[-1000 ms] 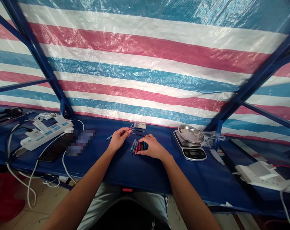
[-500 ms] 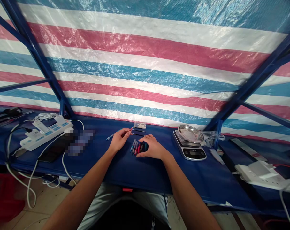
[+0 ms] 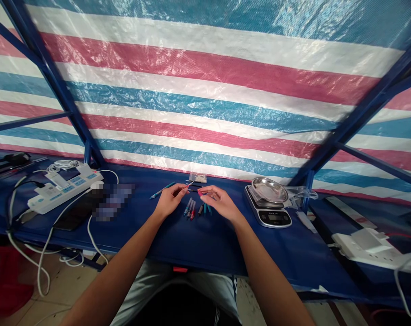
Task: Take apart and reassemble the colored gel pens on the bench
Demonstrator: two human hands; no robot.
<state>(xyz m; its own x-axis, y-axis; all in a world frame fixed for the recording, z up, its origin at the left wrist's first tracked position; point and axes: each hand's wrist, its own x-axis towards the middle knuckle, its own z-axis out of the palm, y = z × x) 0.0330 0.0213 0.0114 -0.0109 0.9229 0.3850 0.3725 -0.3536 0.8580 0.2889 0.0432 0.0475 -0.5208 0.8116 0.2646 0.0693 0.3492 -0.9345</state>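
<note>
My left hand (image 3: 169, 200) pinches a thin red pen refill (image 3: 191, 184), its far end pointing up and right. My right hand (image 3: 222, 203) has its fingers closed on a red pen barrel (image 3: 201, 192), close to the refill but apart from it. Below and between the hands, several clear pen barrel pieces (image 3: 189, 206) lie on the table, one with a red tip. A black pen part (image 3: 201, 209) and teal pen parts (image 3: 208, 208) lie by my right fingers. Left of my left hand rests a teal pen (image 3: 154, 195). Dark refills lie behind the hands, partly hidden.
A small clear bag (image 3: 198, 178) lies at the table's back edge. To the right stands a digital scale (image 3: 275, 217) with a metal bowl (image 3: 270, 189). On the left are a white power strip (image 3: 68, 188), cables and a black phone (image 3: 73, 215); another power strip (image 3: 371, 249) is far right.
My right hand has picked a red pen barrel from the row of parts and lifted it up toward the refill. My left hand has hardly moved.
</note>
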